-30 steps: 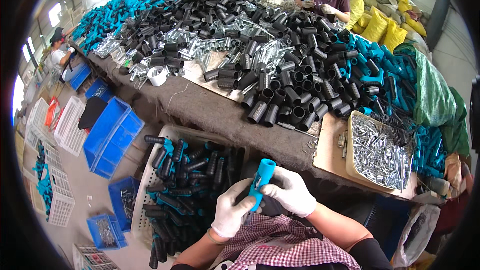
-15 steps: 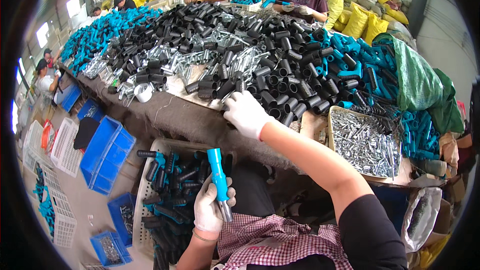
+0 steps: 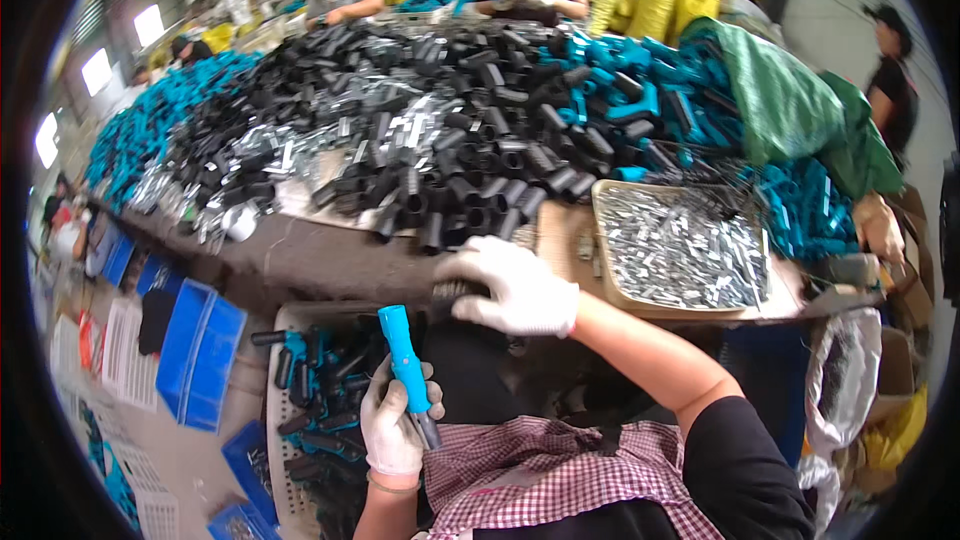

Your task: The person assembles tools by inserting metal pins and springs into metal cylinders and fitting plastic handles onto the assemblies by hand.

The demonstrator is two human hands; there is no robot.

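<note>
Two gloved hands (image 3: 515, 290), one blue handle (image 3: 405, 360), one tray of metal clips (image 3: 680, 250)

You have one view only — a fisheye camera on your head, tilted down and forward. It sits close above your lap and gloved hands, looks across the desk (image 3: 330, 265) to its far side, and bends straight edges near the dark round rim.

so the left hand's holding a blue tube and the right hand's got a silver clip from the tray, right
Not quite. The left hand does hold the blue tube, but the head view shows the right hand closed on a black tube at the edge of the table, not on a silver clip. The tray of metal clips lies just to its right, untouched.
</note>
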